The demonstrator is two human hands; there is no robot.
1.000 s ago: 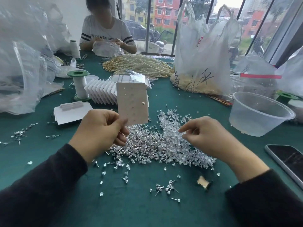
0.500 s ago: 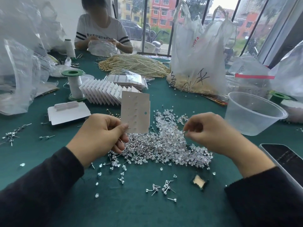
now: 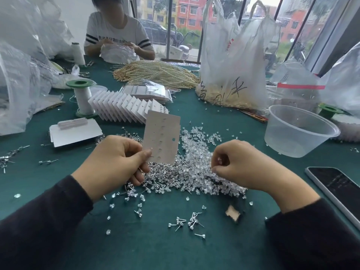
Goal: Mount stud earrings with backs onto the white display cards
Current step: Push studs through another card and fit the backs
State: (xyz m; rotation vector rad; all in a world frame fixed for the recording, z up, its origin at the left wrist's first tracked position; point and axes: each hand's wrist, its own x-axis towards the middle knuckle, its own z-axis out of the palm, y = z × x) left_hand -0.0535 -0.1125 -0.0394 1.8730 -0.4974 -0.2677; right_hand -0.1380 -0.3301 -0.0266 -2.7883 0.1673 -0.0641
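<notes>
Gripped a white card (image 3: pixel 161 137) upright in the left hand (image 3: pixel 115 160) over the heap of studs (image 3: pixel 185 176); right hand (image 3: pixel 241 164) apart, fingertips pinched together, anything between them too small to tell.

Teal-green table (image 3: pixel 175 254), white display card (image 3: pixel 161 137), green-capped white spool (image 3: pixel 83 94), black sleeves (image 3: pixel 39 230), dark-striped pale shirt (image 3: pixel 116 30).

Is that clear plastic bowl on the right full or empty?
Empty, or nearly: the clear plastic bowl stands upright and its see-through walls show nothing heaped inside.
</notes>
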